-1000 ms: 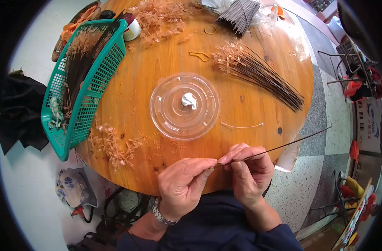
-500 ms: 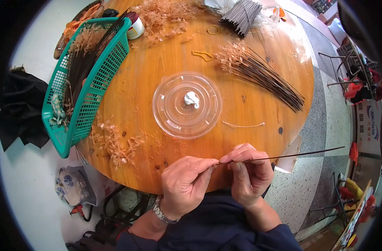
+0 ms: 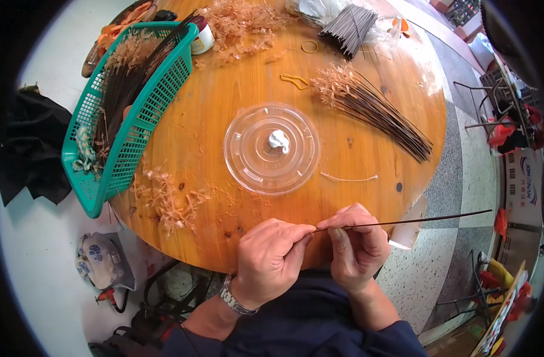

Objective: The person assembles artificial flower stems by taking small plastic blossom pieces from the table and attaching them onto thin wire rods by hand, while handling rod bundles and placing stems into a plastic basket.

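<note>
A thin dark stem runs out to the right from between my hands, over the table's near edge. My left hand, with a metal watch on its wrist, pinches the stem's near end between thumb and forefinger. Right beside it, my right hand grips the same stem, fingertips nearly touching the left ones. Beyond the hands lies a clear plastic lid with a white lump at its centre. A thin pale strand rests to the lid's right.
A green basket of dark stems stands at the left. Orange sprigs lie near it, more at the back. A bundle of stems with orange tips lies at right, behind it grey sticks. A white jar stands beside the basket.
The stem's free end has swung down to a nearly level position since the earliest frame. My left hand has shifted slightly right, still pinching. The view of the table has shifted a little.
</note>
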A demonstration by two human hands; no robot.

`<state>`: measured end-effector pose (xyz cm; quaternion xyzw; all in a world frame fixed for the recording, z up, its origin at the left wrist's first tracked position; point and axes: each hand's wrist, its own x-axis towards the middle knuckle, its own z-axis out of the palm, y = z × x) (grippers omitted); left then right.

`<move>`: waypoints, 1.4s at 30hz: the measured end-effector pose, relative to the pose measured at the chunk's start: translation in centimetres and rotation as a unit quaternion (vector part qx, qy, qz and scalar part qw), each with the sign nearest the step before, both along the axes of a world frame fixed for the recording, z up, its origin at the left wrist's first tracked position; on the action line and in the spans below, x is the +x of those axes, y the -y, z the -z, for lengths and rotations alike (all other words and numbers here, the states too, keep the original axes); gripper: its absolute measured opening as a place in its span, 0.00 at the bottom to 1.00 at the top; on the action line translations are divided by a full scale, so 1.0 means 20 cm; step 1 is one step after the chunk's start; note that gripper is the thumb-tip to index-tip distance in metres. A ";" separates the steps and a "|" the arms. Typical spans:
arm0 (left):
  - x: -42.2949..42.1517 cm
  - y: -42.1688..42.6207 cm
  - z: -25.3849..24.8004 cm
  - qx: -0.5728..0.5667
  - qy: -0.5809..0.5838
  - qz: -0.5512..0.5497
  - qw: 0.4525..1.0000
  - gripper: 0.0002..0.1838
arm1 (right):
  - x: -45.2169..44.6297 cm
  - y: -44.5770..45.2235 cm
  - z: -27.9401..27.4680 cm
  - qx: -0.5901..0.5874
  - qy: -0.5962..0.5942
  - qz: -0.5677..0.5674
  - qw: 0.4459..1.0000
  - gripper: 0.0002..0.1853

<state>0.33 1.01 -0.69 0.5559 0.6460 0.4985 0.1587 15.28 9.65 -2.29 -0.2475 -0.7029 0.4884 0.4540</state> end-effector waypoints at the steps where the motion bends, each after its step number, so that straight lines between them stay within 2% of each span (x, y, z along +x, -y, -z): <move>1: 0.00 0.00 0.00 0.001 0.000 0.000 1.000 0.07 | -0.01 0.00 0.00 -0.002 -0.014 0.011 1.000 0.07; 18: 0.00 0.01 0.02 -0.005 -0.001 0.015 1.000 0.07 | -0.04 0.03 0.02 -0.075 -0.098 0.028 0.992 0.07; 24: 0.00 0.01 0.02 -0.003 -0.017 0.016 1.000 0.07 | -0.04 0.02 0.03 -0.061 -0.076 0.033 0.995 0.07; 27: 0.00 0.01 0.03 0.004 -0.030 0.010 0.999 0.07 | -0.04 0.01 0.00 -0.008 -0.013 0.017 1.000 0.08; 30: 0.00 0.00 0.02 0.010 -0.031 0.007 0.999 0.07 | -0.05 0.00 0.00 0.018 -0.011 0.026 0.999 0.09; 36: 0.00 0.01 0.01 0.004 -0.022 0.004 1.000 0.06 | -0.03 0.02 -0.01 -0.013 0.002 0.011 1.000 0.10; 37: 0.00 0.00 -0.01 0.000 -0.009 0.005 1.000 0.05 | -0.02 0.03 -0.02 -0.104 -0.020 0.008 0.994 0.09; 40: 0.01 -0.01 -0.05 -0.003 0.015 0.005 1.000 0.03 | 0.03 -0.01 -0.11 -0.123 0.035 0.115 0.985 0.10; 41: 0.01 -0.01 -0.04 0.001 0.016 0.005 1.000 0.02 | 0.07 -0.02 -0.10 -0.042 0.047 0.168 0.984 0.14; 42: 0.01 -0.01 -0.03 0.005 0.016 0.005 1.000 0.02 | 0.15 -0.06 -0.05 0.104 0.053 0.205 0.972 0.17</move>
